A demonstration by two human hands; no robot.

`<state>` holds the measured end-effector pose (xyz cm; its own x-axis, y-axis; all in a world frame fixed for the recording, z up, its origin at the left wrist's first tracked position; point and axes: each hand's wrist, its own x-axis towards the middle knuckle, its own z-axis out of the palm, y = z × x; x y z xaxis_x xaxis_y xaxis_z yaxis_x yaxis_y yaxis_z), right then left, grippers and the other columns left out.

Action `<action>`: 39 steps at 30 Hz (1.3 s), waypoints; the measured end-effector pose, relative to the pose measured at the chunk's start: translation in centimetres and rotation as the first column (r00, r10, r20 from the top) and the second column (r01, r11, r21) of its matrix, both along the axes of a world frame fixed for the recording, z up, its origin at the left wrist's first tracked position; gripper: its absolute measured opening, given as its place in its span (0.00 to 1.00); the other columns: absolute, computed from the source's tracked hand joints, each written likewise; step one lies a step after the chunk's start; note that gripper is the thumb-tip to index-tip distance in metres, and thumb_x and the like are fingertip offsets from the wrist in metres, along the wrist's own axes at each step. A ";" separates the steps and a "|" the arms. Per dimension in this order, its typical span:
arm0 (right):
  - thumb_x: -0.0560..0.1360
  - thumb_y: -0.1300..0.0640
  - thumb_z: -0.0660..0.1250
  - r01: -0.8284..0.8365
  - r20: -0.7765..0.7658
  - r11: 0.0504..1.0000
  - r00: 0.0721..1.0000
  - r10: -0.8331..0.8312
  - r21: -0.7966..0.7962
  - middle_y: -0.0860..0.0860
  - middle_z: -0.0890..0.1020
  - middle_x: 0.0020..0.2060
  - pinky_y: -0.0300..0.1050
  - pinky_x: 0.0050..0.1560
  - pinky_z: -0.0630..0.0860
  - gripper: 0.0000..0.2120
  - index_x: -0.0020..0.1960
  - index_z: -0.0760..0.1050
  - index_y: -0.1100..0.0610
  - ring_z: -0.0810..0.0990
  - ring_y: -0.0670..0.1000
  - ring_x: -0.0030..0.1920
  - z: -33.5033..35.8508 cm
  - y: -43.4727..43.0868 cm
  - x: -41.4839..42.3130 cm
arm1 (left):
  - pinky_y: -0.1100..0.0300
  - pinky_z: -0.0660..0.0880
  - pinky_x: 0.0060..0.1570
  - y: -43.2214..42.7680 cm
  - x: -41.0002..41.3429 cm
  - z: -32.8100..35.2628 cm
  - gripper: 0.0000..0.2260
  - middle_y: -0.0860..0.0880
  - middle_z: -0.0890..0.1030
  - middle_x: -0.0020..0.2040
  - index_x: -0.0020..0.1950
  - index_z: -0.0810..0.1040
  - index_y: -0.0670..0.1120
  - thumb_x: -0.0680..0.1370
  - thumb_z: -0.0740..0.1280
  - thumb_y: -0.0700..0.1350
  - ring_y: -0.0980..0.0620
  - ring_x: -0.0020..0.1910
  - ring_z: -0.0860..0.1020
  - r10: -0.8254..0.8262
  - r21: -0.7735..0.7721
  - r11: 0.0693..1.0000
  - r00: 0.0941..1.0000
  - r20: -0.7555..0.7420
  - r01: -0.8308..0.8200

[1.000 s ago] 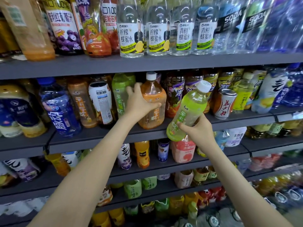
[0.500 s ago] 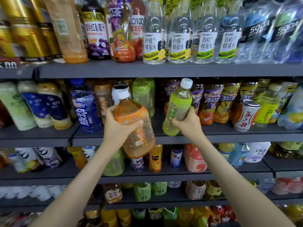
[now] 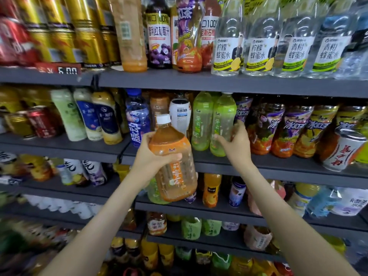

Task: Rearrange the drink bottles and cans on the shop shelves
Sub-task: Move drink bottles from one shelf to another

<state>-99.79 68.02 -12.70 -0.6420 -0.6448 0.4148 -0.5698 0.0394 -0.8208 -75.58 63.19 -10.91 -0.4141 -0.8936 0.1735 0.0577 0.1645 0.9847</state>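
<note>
My left hand [image 3: 153, 156] holds the big orange tea bottle [image 3: 173, 166] up in the air, out in front of the shelves. My right hand [image 3: 239, 144] is wrapped round a green bottle [image 3: 223, 116] at the front edge of the grey shelf [image 3: 278, 168], just beside the other green bottle [image 3: 201, 118].

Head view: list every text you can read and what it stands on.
"柠檬蜂蜜水": lemon-label bottle.
"青柑蜂蜜水": lime-label bottle.
"智利红葡萄汁", "100%": grape juice bottle.
"脉动": blue bottle.
"冰红茶": purple-label bottle.
"蜜茶": orange bottle in the left hand.
Too blurred: price tag, red-and-white can, green bottle.
</note>
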 end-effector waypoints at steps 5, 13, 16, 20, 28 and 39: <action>0.70 0.43 0.69 -0.432 0.129 0.902 0.894 0.429 -0.003 0.45 0.74 0.59 0.36 0.58 0.71 0.33 0.70 0.63 0.52 0.73 0.43 0.60 1.5 4.7 5.7 | 0.55 0.77 0.50 0.9 -0.5 -1.0 0.40 0.47 0.80 0.54 0.60 0.68 0.51 0.52 0.81 0.44 0.51 0.51 0.80 -0.091 0.082 0.993 0.995 0.030 0.089; 0.64 0.48 0.78 -0.697 0.493 0.697 0.673 0.552 0.171 0.45 0.79 0.61 0.45 0.58 0.77 0.35 0.67 0.67 0.49 0.78 0.44 0.59 -2.7 6.9 7.3 | 0.53 0.77 0.54 2.6 -1.8 -2.8 0.42 0.47 0.81 0.54 0.63 0.69 0.49 0.51 0.80 0.51 0.51 0.54 0.80 -0.219 0.111 0.972 0.969 0.117 0.206; 0.66 0.55 0.78 -0.705 0.578 0.699 0.623 0.528 0.121 0.49 0.82 0.57 0.46 0.54 0.78 0.30 0.65 0.71 0.54 0.80 0.49 0.57 -5.1 8.1 7.0 | 0.58 0.76 0.55 3.8 -1.9 -4.3 0.38 0.49 0.79 0.56 0.63 0.66 0.50 0.57 0.81 0.48 0.54 0.55 0.79 -0.284 0.081 0.959 0.929 0.236 0.272; 0.64 0.57 0.79 -0.678 0.648 0.731 0.595 0.476 0.085 0.50 0.82 0.55 0.45 0.52 0.78 0.32 0.64 0.71 0.55 0.81 0.51 0.56 -8.4 10.1 7.1 | 0.62 0.76 0.53 4.9 -1.5 -7.2 0.33 0.51 0.78 0.57 0.66 0.65 0.50 0.66 0.78 0.44 0.57 0.54 0.78 -0.348 0.208 0.931 0.904 0.247 0.301; 0.66 0.57 0.75 -0.715 0.763 0.692 0.502 0.406 0.101 0.45 0.84 0.50 0.38 0.44 0.78 0.22 0.59 0.74 0.50 0.82 0.47 0.52 -12.4 13.0 7.0 | 0.55 0.76 0.57 8.0 0.2 -13.2 0.18 0.50 0.81 0.57 0.61 0.77 0.48 0.72 0.73 0.45 0.53 0.55 0.80 -0.522 0.433 0.827 0.776 0.354 0.359; 0.69 0.47 0.74 -0.772 0.893 0.615 0.379 0.241 0.161 0.50 0.82 0.57 0.58 0.62 0.73 0.22 0.61 0.76 0.49 0.80 0.53 0.59 -17.9 15.8 8.3 | 0.59 0.77 0.53 11.5 1.1 -18.8 0.28 0.56 0.82 0.53 0.58 0.77 0.52 0.62 0.78 0.58 0.57 0.52 0.80 -0.411 0.402 0.893 0.723 0.555 0.199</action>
<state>-91.50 83.78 -30.63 0.0423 -0.8628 -0.5038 0.1730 0.5030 -0.8468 -74.43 74.68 -29.73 -0.5924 -0.6594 -0.4628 -0.5763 -0.0545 0.8154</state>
